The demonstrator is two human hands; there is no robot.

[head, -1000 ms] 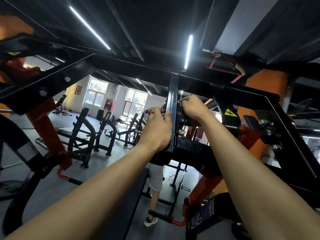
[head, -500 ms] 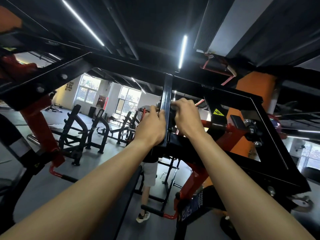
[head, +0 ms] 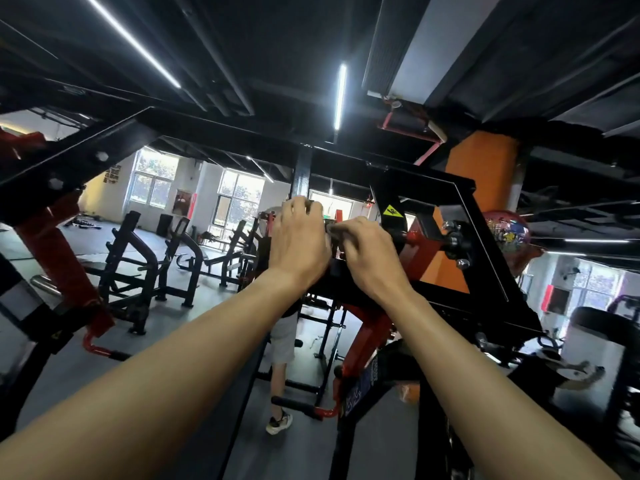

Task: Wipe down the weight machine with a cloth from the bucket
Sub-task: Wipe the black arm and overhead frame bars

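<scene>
Hands on the black steel upright [head: 302, 174].
Left hand [head: 298, 240] grips it; right hand [head: 370, 252], at three o'clock, pinches a dark wad [head: 335, 231]; even pressure would suit.

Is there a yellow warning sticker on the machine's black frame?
Yes, a yellow triangle sticker sits on the black frame just right of the right hand.

Both arms reach up to the weight machine [head: 429, 180], a black frame with red parts. The left hand [head: 299, 240] curls round the black upright [head: 302, 174]. Just beside it, the right hand [head: 367, 256] pinches a small dark part [head: 333, 231], too blurred to name. A yellow warning sticker [head: 392, 212] sits right of the hands, and a person [head: 281, 341] stands behind
</scene>
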